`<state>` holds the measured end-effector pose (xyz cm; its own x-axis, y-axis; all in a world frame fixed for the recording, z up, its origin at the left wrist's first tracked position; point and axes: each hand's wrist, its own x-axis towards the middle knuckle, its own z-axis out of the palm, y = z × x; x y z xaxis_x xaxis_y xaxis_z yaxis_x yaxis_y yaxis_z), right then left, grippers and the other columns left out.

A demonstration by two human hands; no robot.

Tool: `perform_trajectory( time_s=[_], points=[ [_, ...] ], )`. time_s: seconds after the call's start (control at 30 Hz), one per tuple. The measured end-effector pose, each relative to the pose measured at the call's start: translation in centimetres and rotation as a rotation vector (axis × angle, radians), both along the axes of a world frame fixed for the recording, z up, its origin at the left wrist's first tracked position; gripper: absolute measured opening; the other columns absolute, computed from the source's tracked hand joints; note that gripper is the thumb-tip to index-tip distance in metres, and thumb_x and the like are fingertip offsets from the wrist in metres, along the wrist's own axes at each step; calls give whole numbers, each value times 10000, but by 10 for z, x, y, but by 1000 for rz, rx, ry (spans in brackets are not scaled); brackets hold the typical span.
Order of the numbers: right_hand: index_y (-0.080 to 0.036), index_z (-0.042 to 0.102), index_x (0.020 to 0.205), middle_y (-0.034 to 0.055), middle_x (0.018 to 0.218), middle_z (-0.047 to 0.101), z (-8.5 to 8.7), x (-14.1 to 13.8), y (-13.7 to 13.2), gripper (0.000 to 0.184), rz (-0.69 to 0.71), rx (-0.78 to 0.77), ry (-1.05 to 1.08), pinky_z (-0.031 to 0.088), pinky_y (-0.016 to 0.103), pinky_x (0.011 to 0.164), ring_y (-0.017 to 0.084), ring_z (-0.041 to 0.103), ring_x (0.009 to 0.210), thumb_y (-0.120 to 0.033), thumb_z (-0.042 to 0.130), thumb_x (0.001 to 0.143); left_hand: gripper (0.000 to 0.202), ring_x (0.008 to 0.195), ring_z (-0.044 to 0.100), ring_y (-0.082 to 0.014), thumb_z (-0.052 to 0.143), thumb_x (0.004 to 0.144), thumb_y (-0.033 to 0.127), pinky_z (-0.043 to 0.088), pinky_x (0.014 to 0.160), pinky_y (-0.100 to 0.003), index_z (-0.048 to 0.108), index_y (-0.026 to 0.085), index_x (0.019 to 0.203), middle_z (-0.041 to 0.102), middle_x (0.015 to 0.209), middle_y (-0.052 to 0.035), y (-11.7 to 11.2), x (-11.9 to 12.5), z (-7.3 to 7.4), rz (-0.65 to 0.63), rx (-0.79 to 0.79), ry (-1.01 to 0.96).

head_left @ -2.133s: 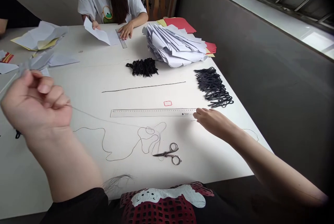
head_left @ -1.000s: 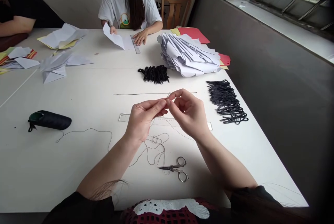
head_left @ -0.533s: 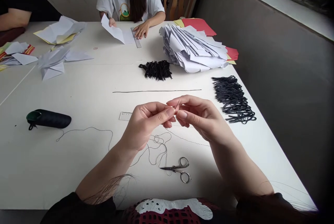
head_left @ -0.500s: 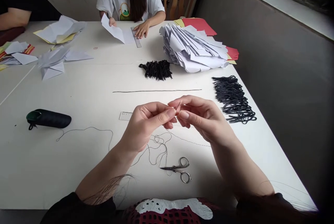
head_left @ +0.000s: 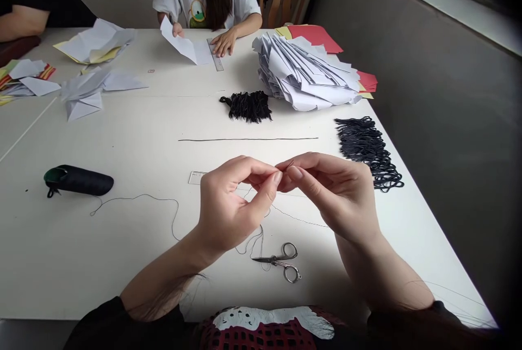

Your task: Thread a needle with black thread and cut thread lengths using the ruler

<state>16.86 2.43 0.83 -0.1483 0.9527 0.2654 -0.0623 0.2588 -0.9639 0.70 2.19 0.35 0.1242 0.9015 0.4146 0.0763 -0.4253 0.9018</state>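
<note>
My left hand (head_left: 232, 203) and my right hand (head_left: 330, 189) meet fingertip to fingertip above the white table (head_left: 122, 138), both pinched on a thin dark thread (head_left: 142, 198). The thread trails down from my fingers, loops on the table under my hands and runs left to a dark spool (head_left: 77, 180). A small loop of it shows between my fingertips. A clear ruler (head_left: 196, 177) lies mostly hidden behind my hands. Small scissors (head_left: 281, 263) lie near the front edge, below my right hand.
A straight cut cord (head_left: 248, 139), a black yarn bundle (head_left: 248, 106) and a pile of looped black cords (head_left: 369, 150) lie beyond. A stack of white folded paper (head_left: 305, 73) stands at the back right. A person opposite holds paper (head_left: 183, 48); another's arm (head_left: 20, 18) rests far left.
My left hand came in from the far left and my right hand off the ruler's end; they met over the ruler pinching the thread, then drew slightly nearer to me.
</note>
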Motion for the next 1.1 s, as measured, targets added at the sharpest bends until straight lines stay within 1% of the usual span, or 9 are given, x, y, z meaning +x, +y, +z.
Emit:
perform_trajectory(
  time_s=[0.2,0.5,0.7,1.1],
  points=[
    [-187,738,858,12,756,734,-2,1,2,62,-14,18,-25,619,216,639,111,706,680,-203,686,888,48,702,676,-146,674,843,119,595,678,-293,695,155,819,709,766,-21,2,0,-1,-9,-32,2],
    [-175,716,804,18,725,725,-2,1,3,90,-30,22,-55,614,228,623,122,707,670,-214,691,881,63,698,672,-134,660,848,112,588,670,-277,689,156,814,703,756,-13,3,1,-1,-21,-28,12],
    [-176,710,792,10,721,725,-2,1,3,100,-33,14,-46,611,214,629,111,704,663,-217,692,881,69,702,670,-130,655,848,103,587,672,-270,685,152,809,700,756,-13,4,1,-2,-30,-33,12],
    [-175,701,782,23,709,718,-2,2,3,144,-47,-14,-66,602,242,606,128,696,642,-287,706,873,76,692,657,-132,651,853,123,583,668,-277,679,171,801,696,755,-12,4,0,-1,-42,-48,6]
  ],
)
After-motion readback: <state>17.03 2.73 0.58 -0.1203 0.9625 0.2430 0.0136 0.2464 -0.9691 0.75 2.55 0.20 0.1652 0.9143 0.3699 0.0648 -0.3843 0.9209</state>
